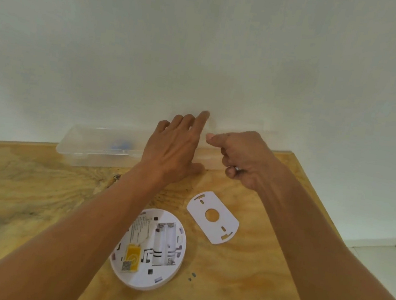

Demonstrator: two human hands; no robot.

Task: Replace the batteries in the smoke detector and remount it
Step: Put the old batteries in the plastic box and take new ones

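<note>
The white round smoke detector point(152, 249) lies back-up on the plywood table point(37, 192), its battery bay uncovered and showing white slots. Its flat white mounting plate point(212, 216) lies just to the right of it. A clear plastic box point(97, 146) stands along the wall at the table's far edge, with something blue inside. My left hand point(174, 149) rests on the box's right part, fingers spread and pointing at the wall. My right hand point(243, 158) hovers beside it, curled shut, with a small silvery object glinting between its fingers. What that object is stays blurred.
A plain white wall point(204, 51) rises directly behind the table. Two tiny dark bits point(191, 275) lie on the wood right of the detector. The table's right edge drops to a pale floor point(379, 249).
</note>
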